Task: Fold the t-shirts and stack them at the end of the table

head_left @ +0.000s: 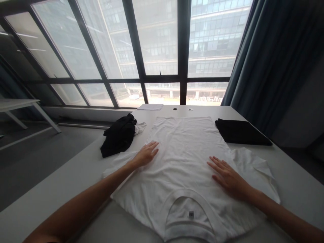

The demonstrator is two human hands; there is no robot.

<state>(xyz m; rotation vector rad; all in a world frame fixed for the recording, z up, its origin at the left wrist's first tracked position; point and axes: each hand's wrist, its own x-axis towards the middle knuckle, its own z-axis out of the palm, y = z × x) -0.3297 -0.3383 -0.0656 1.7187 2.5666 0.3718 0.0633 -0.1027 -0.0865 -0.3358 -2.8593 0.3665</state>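
A white T-shirt (184, 152) lies spread over the table, its neckline towards me and its hem towards the window. Inside the collar a small dark label shows. My left hand (146, 154) rests with fingers stretched out on the shirt's left side. On the right half of the body, my right hand (227, 177) lies palm down, fingers apart. Neither hand grips the cloth. The right sleeve (255, 168) is rumpled beyond my right hand, while my left forearm crosses over part of the left sleeve.
A crumpled black garment (120, 133) lies at the left, with a bit of white cloth (140, 128) beside it. On the right is a folded black garment (241, 132). Papers (150, 107) sit at the far edge of the white table (73, 179). A blue curtain (255, 67) hangs at right.
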